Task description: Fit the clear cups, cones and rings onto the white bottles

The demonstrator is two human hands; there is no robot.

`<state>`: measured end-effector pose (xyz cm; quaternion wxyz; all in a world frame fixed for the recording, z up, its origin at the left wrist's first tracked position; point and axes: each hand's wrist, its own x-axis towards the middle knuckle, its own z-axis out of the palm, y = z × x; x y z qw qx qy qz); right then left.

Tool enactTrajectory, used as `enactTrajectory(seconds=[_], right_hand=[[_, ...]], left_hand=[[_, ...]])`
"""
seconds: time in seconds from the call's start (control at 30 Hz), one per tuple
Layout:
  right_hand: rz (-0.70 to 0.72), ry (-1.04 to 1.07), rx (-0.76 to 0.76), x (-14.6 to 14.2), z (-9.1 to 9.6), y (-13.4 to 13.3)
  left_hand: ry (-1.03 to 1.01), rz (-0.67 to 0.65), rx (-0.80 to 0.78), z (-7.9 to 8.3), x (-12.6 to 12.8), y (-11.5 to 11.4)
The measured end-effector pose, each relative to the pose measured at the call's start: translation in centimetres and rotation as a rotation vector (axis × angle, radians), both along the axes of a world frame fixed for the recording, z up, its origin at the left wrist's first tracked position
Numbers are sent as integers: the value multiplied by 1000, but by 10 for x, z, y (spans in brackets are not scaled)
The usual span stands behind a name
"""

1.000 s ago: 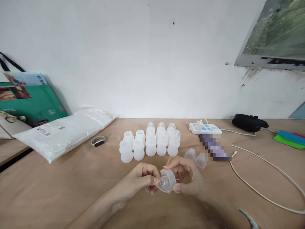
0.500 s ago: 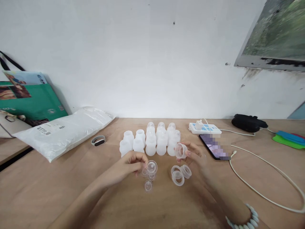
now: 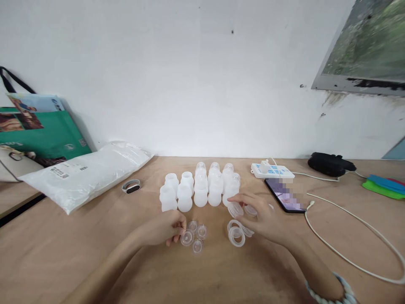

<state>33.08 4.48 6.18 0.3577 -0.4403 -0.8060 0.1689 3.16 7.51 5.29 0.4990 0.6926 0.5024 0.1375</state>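
My left hand (image 3: 169, 228) is closed, its fingertips pinching the rim of a clear bottle nipple (image 3: 187, 237) low over the table. Several similar clear nipples (image 3: 198, 245) lie right beside it. My right hand (image 3: 257, 213) has thumb and fingers around a translucent screw ring (image 3: 235, 210). Loose rings (image 3: 236, 237) lie in a small heap just below that hand, and another ring (image 3: 250, 210) shows partly beneath its fingers. Beyond both hands stand rows of frosted white bottles: open-necked ones (image 3: 184, 198) on the left, and dome-topped ones (image 3: 215, 181) on the right.
A white plastic mailer bag (image 3: 91, 173) and a fitness band (image 3: 130, 186) lie to the left, with a green bag (image 3: 47, 135) behind. On the right are a phone (image 3: 281, 194), a power strip (image 3: 272, 170), a white cable (image 3: 351, 210) and a black case (image 3: 330, 164).
My left hand has lowered the nipple leftward and down to the other nipples. My right hand has brought its ring left and down, tilting it, close above the loose rings.
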Motion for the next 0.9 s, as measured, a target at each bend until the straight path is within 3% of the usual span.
enactTrajectory(seconds=[0.17,0.37,0.63,0.9], right_hand=[[-15,-223,-92,9,3,1],[23,-341,-128,3,-2,6],[38,-385,-155,1,-25,15],[14,-381,-129,2,-21,14]], left_hand=[[214,-49,38,-11,1,3],[347,-23,266,-18,-2,7],[393,-3,354,-14,0,3],[422,12,394,-9,2,-1]])
